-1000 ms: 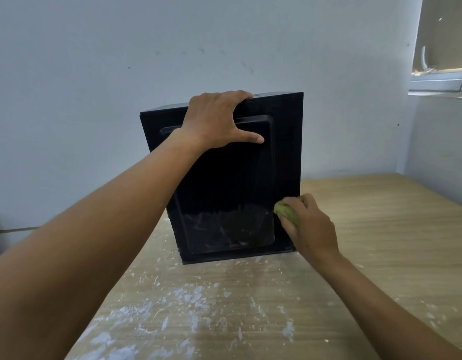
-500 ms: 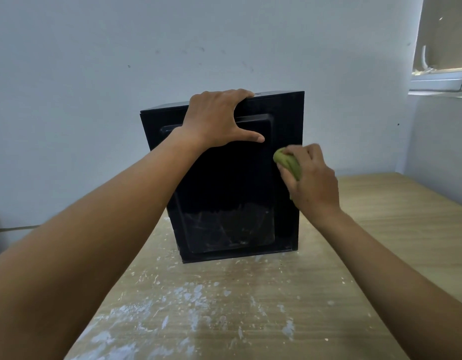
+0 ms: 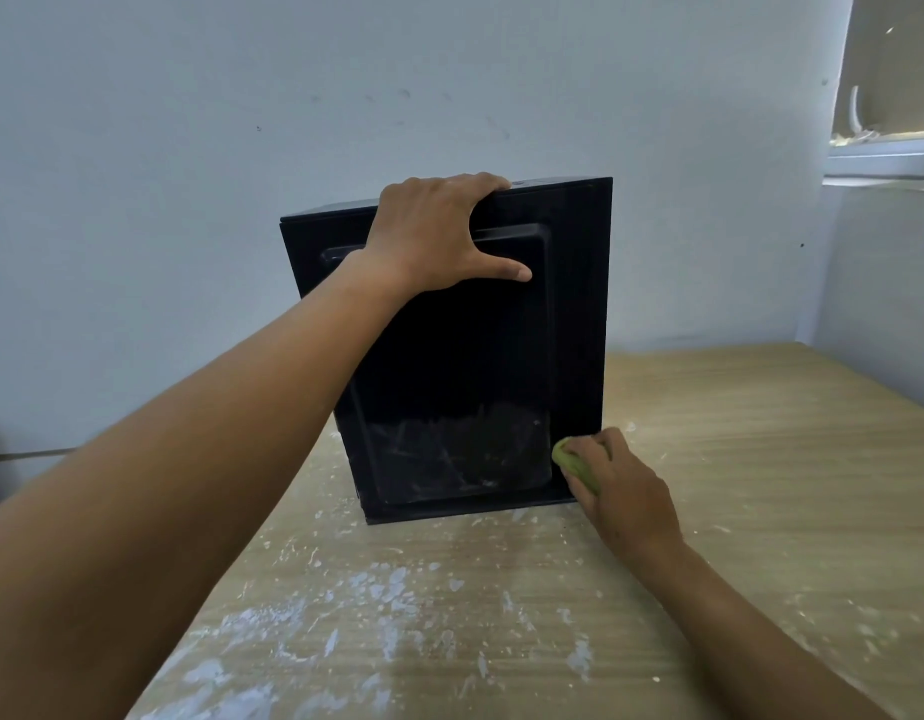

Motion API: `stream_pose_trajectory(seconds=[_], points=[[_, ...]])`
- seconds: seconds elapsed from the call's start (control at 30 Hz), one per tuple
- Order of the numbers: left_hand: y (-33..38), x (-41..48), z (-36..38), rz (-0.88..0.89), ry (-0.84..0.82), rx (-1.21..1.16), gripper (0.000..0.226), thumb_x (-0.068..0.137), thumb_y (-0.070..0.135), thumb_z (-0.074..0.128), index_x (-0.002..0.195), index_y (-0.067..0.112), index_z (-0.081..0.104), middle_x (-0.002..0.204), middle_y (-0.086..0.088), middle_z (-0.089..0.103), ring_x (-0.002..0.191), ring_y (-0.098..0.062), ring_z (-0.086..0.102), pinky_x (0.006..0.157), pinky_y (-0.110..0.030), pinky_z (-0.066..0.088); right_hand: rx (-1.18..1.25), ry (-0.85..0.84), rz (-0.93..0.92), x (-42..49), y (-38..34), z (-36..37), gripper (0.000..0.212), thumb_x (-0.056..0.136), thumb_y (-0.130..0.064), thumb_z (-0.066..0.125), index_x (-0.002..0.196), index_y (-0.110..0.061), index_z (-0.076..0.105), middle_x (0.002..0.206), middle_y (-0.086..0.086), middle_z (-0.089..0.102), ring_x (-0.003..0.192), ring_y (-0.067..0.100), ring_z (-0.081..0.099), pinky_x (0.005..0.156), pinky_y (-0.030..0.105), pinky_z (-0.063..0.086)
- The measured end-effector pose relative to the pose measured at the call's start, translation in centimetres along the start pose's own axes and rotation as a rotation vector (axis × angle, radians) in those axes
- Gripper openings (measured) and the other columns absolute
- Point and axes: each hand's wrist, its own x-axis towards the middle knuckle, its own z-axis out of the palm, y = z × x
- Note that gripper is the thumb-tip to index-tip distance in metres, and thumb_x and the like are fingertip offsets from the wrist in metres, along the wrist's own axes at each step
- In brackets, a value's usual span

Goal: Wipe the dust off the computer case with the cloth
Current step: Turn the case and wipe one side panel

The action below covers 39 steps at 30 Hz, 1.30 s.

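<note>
Black computer case (image 3: 480, 366), boxy and hard-edged, upright on the table (image 3: 761, 449) close to the wall (image 3: 345, 96); broad side panel towards the camera, smooth and dark, with a raised rectangular area rounded at its corners and framed by a flat border; upper part of that area deep matt black, lower part clouded with greyish dust (image 3: 449, 449) in thin crossing streaks.

Left hand (image 3: 439, 236) at the top of the case, fingers curled over the upper edge, thumb stretched flat across the raised area; gripping the case.

Right hand (image 3: 626, 491) low at the case's bottom right corner, fingers closed round a wadded cloth (image 3: 574, 465); cloth yellow-green, soft, bunched into a rounded lump, pressed against the flat border strip beside the raised area, just above the table.

Table of pale wood-grain laminate, fine parallel lines across its surface; white powder (image 3: 387, 589) scattered in front of the case as flecks, chips and smeared patches, thickest towards the near left, sparser specks on the right.

Wall plain, pale blue-grey, matt, dotted with a few small dark marks; at the upper right, a white window frame (image 3: 886, 158) in a recess, with something pale along its ledge, too small to tell.
</note>
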Motion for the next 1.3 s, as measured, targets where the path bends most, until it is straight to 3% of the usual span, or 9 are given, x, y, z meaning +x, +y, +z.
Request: stream_pose_trajectory(seconds=[0.3, 0.5, 0.67, 0.83, 1.03, 1.17, 1.3], points=[[0.0, 0.0, -0.1, 0.004, -0.003, -0.002, 0.096, 0.064, 0.084, 0.060, 0.143, 0.033, 0.043, 0.138, 0.012, 0.056, 0.123, -0.020, 0.055, 0.095, -0.037, 0.039, -0.072, -0.117, -0.053, -1.4, 1.7, 0.5, 0.029, 0.075, -0.024, 0.080, 0.101, -0.027, 0.067, 0.094, -0.004, 0.055, 0.065, 0.015, 0.056, 0.036, 0.025, 0.040], [-0.1, 0.0, 0.0, 0.010, -0.006, 0.006, 0.096, 0.063, 0.085, 0.059, 0.143, 0.033, 0.043, 0.137, 0.012, 0.056, 0.121, -0.020, 0.056, 0.093, -0.036, 0.039, 0.105, 0.077, 0.004, 0.8, 1.0, -1.9, 0.025, 0.084, -0.027, 0.071, 0.109, -0.028, 0.067, 0.104, -0.004, 0.051, 0.068, 0.011, 0.055, 0.045, 0.032, 0.051], [0.0, 0.0, 0.0, 0.009, -0.002, 0.008, 0.096, 0.063, 0.084, 0.060, 0.143, 0.033, 0.043, 0.137, 0.011, 0.057, 0.121, -0.021, 0.056, 0.094, -0.036, 0.040, 0.129, 0.256, 0.006, 5.2, -0.3, -4.6, 0.028, 0.085, -0.027, 0.068, 0.111, -0.022, 0.060, 0.105, 0.007, 0.052, 0.065, 0.021, 0.055, 0.052, 0.028, 0.048], [0.1, 0.0, 0.0, 0.006, -0.001, 0.005, 0.097, 0.063, 0.084, 0.061, 0.143, 0.033, 0.043, 0.138, 0.011, 0.056, 0.122, -0.021, 0.056, 0.093, -0.036, 0.040, 0.118, 0.285, 0.024, 5.9, -1.0, -4.8, 0.027, 0.085, -0.025, 0.070, 0.111, -0.019, 0.064, 0.103, 0.008, 0.053, 0.068, 0.017, 0.052, 0.055, 0.024, 0.042], [0.0, 0.0, 0.1, 0.007, 0.005, 0.000, 0.096, 0.063, 0.084, 0.060, 0.142, 0.033, 0.044, 0.137, 0.012, 0.057, 0.121, -0.020, 0.056, 0.091, -0.034, 0.038, 0.107, 0.127, -0.019, 2.2, -0.1, -2.3, 0.029, 0.082, -0.025, 0.074, 0.110, -0.026, 0.066, 0.098, -0.002, 0.052, 0.064, 0.015, 0.055, 0.045, 0.027, 0.047], [-0.1, 0.1, 0.1, 0.012, 0.007, 0.010, 0.096, 0.063, 0.085, 0.060, 0.142, 0.033, 0.043, 0.136, 0.013, 0.057, 0.120, -0.020, 0.057, 0.087, -0.033, 0.037, 0.043, -0.015, -0.020, -0.8, 0.8, 0.0, 0.030, 0.078, -0.023, 0.079, 0.106, -0.027, 0.068, 0.092, 0.000, 0.054, 0.059, 0.017, 0.056, 0.038, 0.029, 0.046], [-0.1, 0.0, 0.1, 0.016, 0.013, 0.005, 0.095, 0.063, 0.084, 0.061, 0.142, 0.033, 0.044, 0.136, 0.013, 0.057, 0.120, -0.019, 0.056, 0.087, -0.033, 0.037, 0.028, -0.109, 0.056, -1.9, 1.0, 1.0, 0.033, 0.077, -0.022, 0.078, 0.106, -0.030, 0.065, 0.094, -0.002, 0.052, 0.062, 0.016, 0.052, 0.040, 0.029, 0.043]])
